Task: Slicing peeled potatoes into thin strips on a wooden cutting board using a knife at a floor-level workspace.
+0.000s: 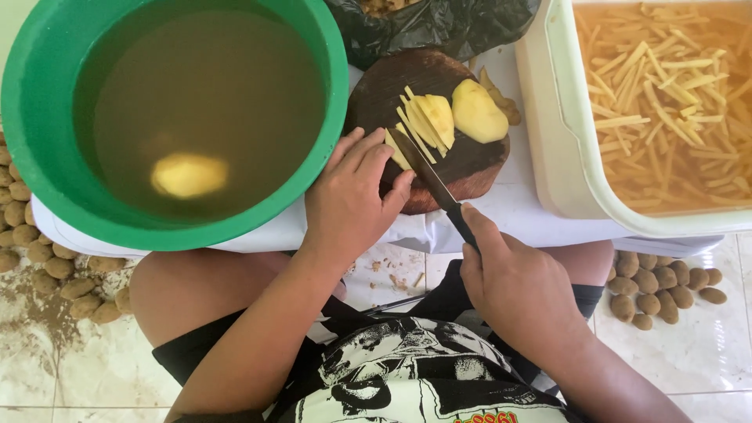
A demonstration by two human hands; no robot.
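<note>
My right hand [513,286] grips the dark handle of a knife [427,176], whose blade lies across potato slices [427,121] on a round dark wooden cutting board [392,82]. My left hand [348,196] presses down on the near end of the slices, fingers bent next to the blade. Half a peeled potato [478,113] rests on the board to the right of the slices.
A green basin [47,168] of cloudy water holds one peeled potato [188,174] at the left. A white tub [552,117] at the right holds several cut potato sticks in water. Unpeeled potatoes [662,286] lie on the tiled floor on both sides. A black bag [439,27] sits behind the board.
</note>
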